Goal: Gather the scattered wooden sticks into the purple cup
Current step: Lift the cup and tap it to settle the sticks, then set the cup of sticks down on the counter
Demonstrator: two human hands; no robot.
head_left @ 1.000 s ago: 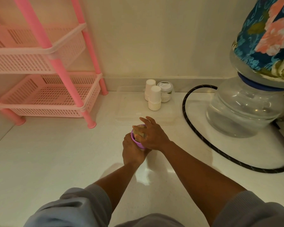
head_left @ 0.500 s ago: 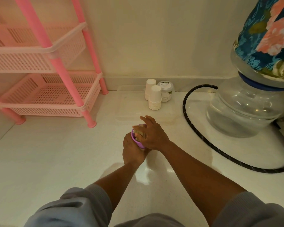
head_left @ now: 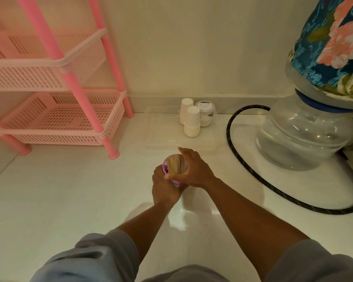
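Purple plastic cup (head_left: 167, 168), centre of frame on the white counter (head_left: 69, 200): our left hand (head_left: 164, 188) wraps its near wall, our right hand (head_left: 192, 169) curls round the far rim. Thin pale wooden sticks (head_left: 174, 164) stand bundled inside. We judge both light, sticks stiff but snappable, cup tippy; hold low on the wall.

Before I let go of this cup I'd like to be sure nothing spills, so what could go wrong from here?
1. The wooden sticks stand packed in the purple cup and reach its rim; a tilt could spill them.
2. The left hand holds the cup low while the right hand wraps the rim; pulling the right away could tip it.
3. The stacked paper cups stand just beyond and could be knocked.
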